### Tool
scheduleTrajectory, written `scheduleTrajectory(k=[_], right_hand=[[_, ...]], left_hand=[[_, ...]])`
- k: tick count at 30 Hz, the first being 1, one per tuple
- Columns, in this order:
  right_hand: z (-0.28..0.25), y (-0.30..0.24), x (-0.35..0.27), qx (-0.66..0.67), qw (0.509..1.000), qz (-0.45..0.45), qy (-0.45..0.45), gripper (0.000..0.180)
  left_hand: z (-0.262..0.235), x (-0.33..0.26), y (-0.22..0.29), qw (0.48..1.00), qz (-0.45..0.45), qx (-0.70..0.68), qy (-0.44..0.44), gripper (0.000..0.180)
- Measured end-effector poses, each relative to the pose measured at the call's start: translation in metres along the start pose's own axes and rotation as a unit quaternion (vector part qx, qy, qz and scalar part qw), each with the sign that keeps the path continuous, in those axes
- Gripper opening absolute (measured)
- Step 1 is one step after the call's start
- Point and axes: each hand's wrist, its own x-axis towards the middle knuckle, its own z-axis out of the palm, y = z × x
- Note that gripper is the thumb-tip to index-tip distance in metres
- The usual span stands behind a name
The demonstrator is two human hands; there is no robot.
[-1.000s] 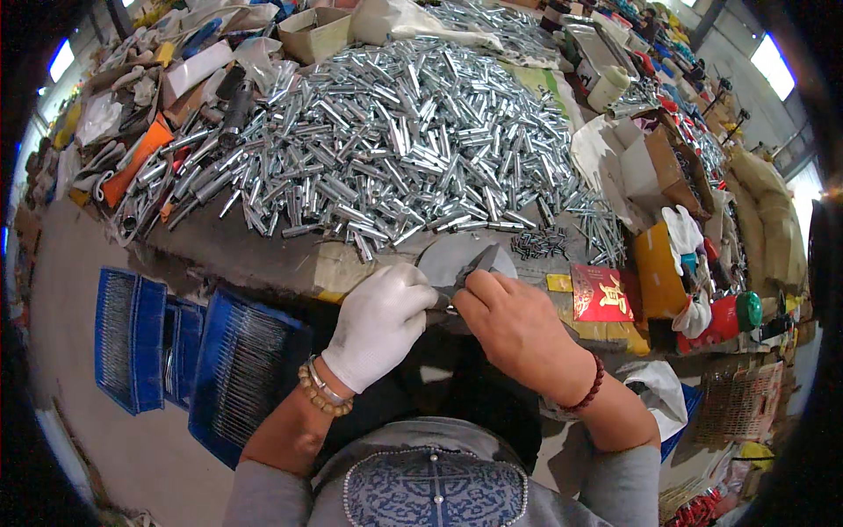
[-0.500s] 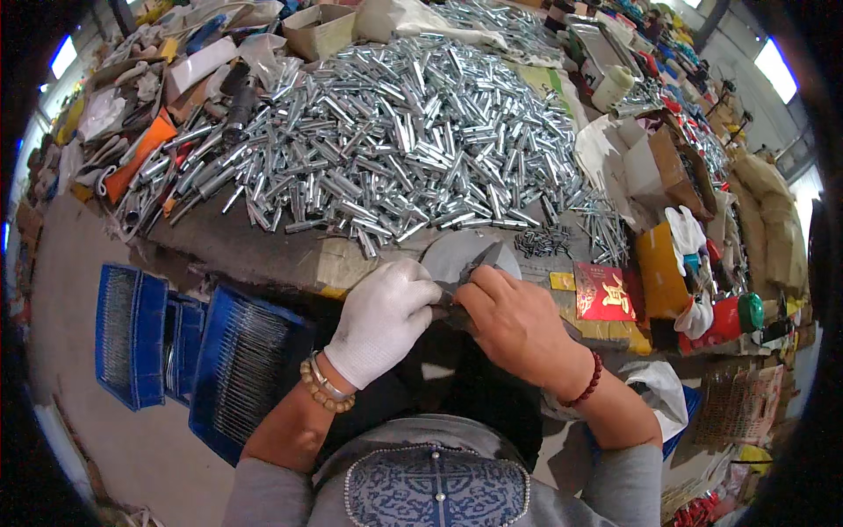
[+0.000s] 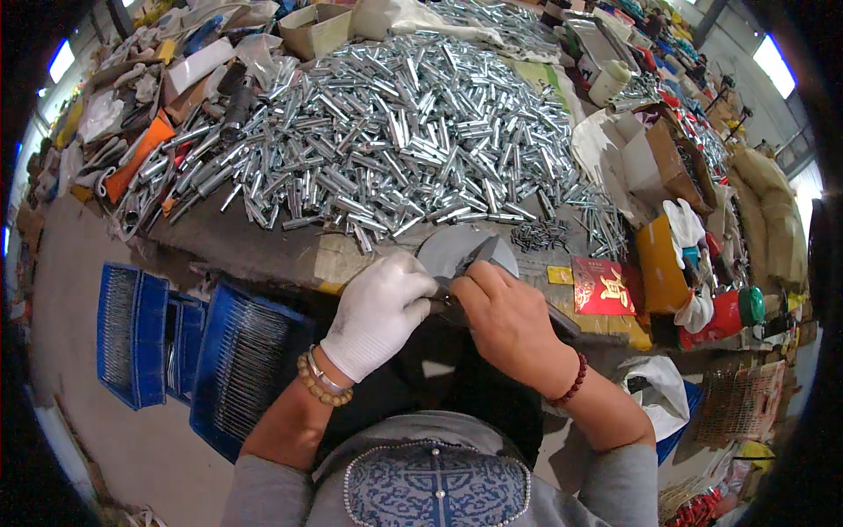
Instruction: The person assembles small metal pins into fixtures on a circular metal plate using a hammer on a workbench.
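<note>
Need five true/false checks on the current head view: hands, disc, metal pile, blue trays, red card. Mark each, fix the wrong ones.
1. The left hand wears a white glove. True.
2. The right hand is gloved as well. False: it is bare, with a dark red beaded bracelet at the wrist.
3. A round grey disc shows just beyond the hands. True.
4. The blue trays of slim metal rods are on the person's right. False: they are on the left, beside the bench.
5. Silvery metal pieces lie heaped on the bench, and the red card is left of the hands. False: the heap is right, but the card lies to their right.
</note>
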Motion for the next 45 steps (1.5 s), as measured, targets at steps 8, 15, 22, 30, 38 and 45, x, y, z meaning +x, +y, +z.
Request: scheduleTrajectory(k=[8, 15, 22, 30, 38, 45], right_hand=[[0.009, -0.005, -0.006, -0.025, 0.999, 0.003, 0.043, 0.017], [0.007, -0.01, -0.001, -0.031, 0.998, 0.032, 0.032, 0.015], [-0.002, -0.007, -0.002, 0.033, 0.998, 0.052, 0.025, 0.019], [0.004, -0.002, -0.004, 0.093, 0.991, 0.089, 0.044, 0.028], [0.004, 0.008, -0.018, 0.197, 0.965, 0.158, 0.066, 0.038], [0.004, 0.006, -0.009, 0.193, 0.972, 0.121, 0.057, 0.039]], left_hand=[[0.001, -0.001, 0.002, 1.0, -0.009, -0.003, 0.0, 0.014], [0.0, 0.001, 0.003, 1.0, -0.017, 0.004, 0.002, 0.012], [-0.001, -0.001, 0.002, 1.0, -0.021, -0.017, -0.004, 0.012], [0.0, 0.001, -0.001, 1.0, -0.004, -0.028, -0.006, 0.012], [0.001, 0.002, 0.0, 0.999, -0.019, -0.034, -0.005, 0.011], [0.001, 0.001, 0.001, 0.999, -0.022, -0.04, 0.004, 0.011]])
